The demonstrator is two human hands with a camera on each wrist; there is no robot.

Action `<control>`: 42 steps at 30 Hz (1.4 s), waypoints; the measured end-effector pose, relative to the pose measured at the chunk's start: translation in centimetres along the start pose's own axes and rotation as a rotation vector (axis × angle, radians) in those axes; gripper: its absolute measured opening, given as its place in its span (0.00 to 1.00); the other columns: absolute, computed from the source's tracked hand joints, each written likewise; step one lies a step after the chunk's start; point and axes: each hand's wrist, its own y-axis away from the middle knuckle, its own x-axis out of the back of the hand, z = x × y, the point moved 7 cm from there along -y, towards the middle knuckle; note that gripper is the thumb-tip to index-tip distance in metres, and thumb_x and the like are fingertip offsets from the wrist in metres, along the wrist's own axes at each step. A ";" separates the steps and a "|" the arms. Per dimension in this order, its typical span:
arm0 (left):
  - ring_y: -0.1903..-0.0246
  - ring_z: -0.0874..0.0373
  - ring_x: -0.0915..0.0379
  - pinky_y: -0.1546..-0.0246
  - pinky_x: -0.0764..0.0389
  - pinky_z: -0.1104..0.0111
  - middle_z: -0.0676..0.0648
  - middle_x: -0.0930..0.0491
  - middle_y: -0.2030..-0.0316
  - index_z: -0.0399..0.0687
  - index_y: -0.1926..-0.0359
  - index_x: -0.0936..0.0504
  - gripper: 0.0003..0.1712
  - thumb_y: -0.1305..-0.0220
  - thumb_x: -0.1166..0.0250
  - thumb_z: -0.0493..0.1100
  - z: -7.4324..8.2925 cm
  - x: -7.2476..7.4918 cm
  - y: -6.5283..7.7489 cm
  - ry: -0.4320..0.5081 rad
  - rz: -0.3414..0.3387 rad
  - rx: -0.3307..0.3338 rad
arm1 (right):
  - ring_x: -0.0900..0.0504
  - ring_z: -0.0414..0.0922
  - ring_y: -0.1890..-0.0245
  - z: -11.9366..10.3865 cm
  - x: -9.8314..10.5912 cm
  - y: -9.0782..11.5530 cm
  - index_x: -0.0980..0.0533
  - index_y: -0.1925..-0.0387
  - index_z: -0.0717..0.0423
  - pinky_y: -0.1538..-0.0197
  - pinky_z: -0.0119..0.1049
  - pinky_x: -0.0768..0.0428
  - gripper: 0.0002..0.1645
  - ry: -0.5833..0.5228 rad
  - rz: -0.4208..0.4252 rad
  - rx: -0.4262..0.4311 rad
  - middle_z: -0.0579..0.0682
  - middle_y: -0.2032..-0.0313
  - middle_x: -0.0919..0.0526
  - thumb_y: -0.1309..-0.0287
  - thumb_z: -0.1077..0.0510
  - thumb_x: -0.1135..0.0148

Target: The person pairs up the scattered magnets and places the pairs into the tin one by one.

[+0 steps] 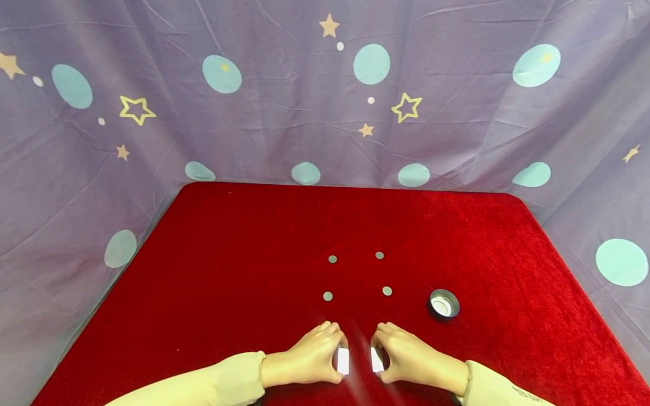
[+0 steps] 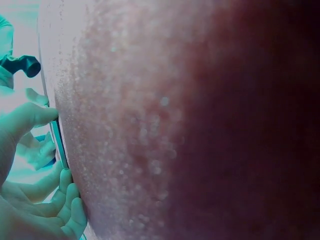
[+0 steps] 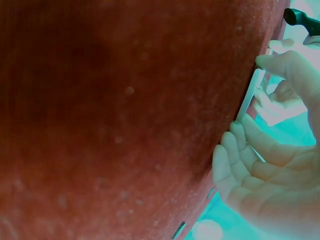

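Observation:
My left hand [image 1: 313,356] pinches a small bright white rectangular piece [image 1: 343,361] between thumb and fingertips, low over the red cloth. Opposite it, my right hand [image 1: 411,357] grips a similar white piece [image 1: 377,360] the same way. A narrow gap separates the two pieces, which face each other. In the left wrist view the left piece [image 2: 60,145] shows as a thin dark edge; the right piece [image 3: 250,95] appears in the right wrist view as a thin pale slab spanning thumb to fingertips, at the cloth surface.
Several small pale discs lie beyond the hands, among them a near-left disc [image 1: 328,296] and a far-right disc [image 1: 380,255]. A shallow round dark-rimmed tin [image 1: 449,313] sits right of them. Red cloth [image 1: 228,270] covers the table; a patterned curtain [image 1: 284,118] surrounds it.

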 end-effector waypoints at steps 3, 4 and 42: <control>0.71 0.68 0.39 0.68 0.35 0.80 0.59 0.34 0.74 0.49 0.71 0.24 0.20 0.69 0.30 0.49 0.0 -0.1 -0.1 0.008 -0.015 0.007 | 0.35 0.31 0.71 -0.1 0.0 -0.1 0.28 0.73 0.54 0.57 0.32 0.27 0.20 0.000 -0.001 -0.005 0.37 0.73 0.33 0.73 0.52 0.31; 0.70 0.68 0.39 0.68 0.35 0.80 0.59 0.34 0.74 0.49 0.71 0.24 0.20 0.69 0.30 0.49 0.0 -0.2 -0.1 0.010 -0.021 0.009 | 0.35 0.32 0.71 -0.1 -0.1 -0.1 0.28 0.73 0.54 0.59 0.30 0.27 0.20 -0.003 0.000 -0.003 0.37 0.73 0.33 0.73 0.52 0.32; 0.70 0.68 0.40 0.69 0.37 0.81 0.59 0.32 0.71 0.48 0.67 0.25 0.22 0.66 0.29 0.50 1.0 -0.4 -0.4 0.005 -0.038 -0.022 | 0.35 0.31 0.73 -2.0 -0.3 -1.2 0.27 0.73 0.52 0.60 0.29 0.27 0.19 0.019 0.023 0.048 0.38 0.74 0.30 0.69 0.50 0.31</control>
